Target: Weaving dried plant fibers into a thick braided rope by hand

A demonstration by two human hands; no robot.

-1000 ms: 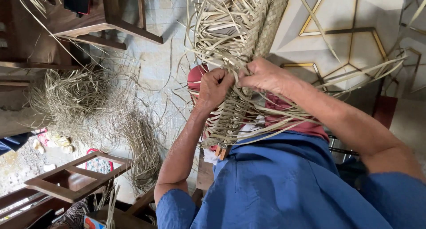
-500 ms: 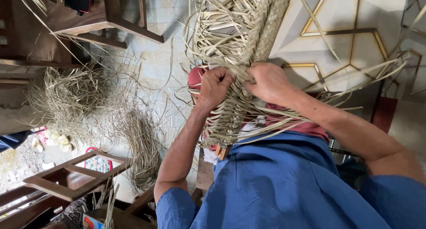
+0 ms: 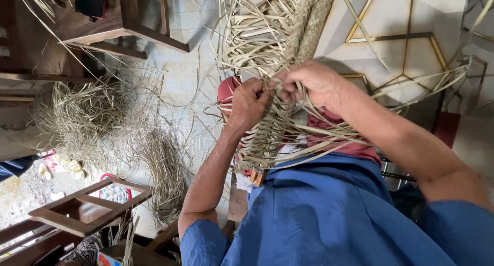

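Left hand: the left hand is being kept clenched around pale strips at the edge of the woven mat, knuckles turned toward the camera.
Right hand: the right hand is being held just beside the left one, its fingers curled and pinching strips at the same edge; the two hands are nearly touching.
Woven mat: a pale, plaited mat of dried leaf strips is being held up in front of the body, its finished part reaching to the top of the view and its lower part lying over the lap.
Loose strips: unwoven strips are being left trailing from the mat's edge, fanning out to the right across the forearm and to the left around the hands.
Clothing: a blue garment is being worn, with a red cloth showing beneath the mat.
Floor: a pile of dried fibre is lying on the light tiled floor, well apart from the hands.
Furniture: a wooden frame is standing at lower left, and a dark wooden table at upper left.
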